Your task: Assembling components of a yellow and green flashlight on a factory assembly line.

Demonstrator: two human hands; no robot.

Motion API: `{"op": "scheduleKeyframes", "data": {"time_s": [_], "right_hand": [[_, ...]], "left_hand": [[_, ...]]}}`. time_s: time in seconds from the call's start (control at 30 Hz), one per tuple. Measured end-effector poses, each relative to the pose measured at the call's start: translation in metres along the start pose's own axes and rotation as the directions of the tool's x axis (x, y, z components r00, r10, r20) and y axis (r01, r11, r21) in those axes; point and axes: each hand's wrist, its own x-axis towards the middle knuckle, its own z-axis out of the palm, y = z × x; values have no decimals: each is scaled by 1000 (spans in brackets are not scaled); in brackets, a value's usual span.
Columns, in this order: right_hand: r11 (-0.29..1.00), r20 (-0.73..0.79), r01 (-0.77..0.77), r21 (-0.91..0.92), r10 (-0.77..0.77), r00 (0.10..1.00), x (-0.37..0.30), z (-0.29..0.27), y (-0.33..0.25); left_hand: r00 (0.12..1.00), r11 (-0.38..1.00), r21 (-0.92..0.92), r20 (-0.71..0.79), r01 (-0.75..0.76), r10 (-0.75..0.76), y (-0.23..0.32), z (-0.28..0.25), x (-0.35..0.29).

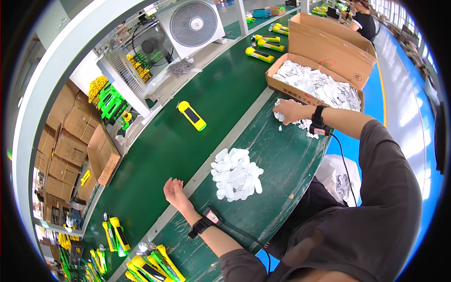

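My right hand (295, 112) is at the far right of the green worktop, fingers bent down and closed around some small white pieces (280, 116). More of these pieces lie under my wrist, against the open cardboard box (293, 89). Over the metal strip at the belt's edge is my left hand (176, 191), loosely curled with fingers apart and nothing visible in it. Between my hands a heap of white oblong pieces (236, 175) lies on the worktop, touched by neither hand. Both wrists carry black straps with small cabled devices.
White flat pieces (319, 84) fill the box. One yellow-green flashlight (191, 116) lies on the green belt (159, 141); several others (155, 265) are clustered near left. A white bag (340, 174) stands beside my legs. A fan unit (193, 23) stands beyond the belt; a person (364, 21) sits far right.
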Motion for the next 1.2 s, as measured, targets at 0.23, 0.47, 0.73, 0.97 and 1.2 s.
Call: {"op": "scheduleKeyframes", "data": {"time_s": [0.23, 0.47, 0.73, 0.97, 1.2], "right_hand": [[983, 45, -70, 168, 63, 997, -3, -8, -12], [959, -1, 57, 279, -59, 998, 2, 3, 5], [987, -85, 94, 133, -83, 993, -6, 15, 2], [996, -93, -2, -89, -6, 996, -16, 17, -24], [966, -98, 40, -256, -67, 993, -17, 12, -27]], "left_hand": [[1000, 1000, 16, -13, -9, 9, -2, -3, -1], [999, 998, 53, -12, -44, 44, 0, -2, -4], [999, 998, 37, -6, -54, 54, -4, -4, -6], [999, 997, 59, 5, -54, 54, -6, -1, -7], [999, 999, 0, -10, -52, 52, -5, 2, -6]]}}
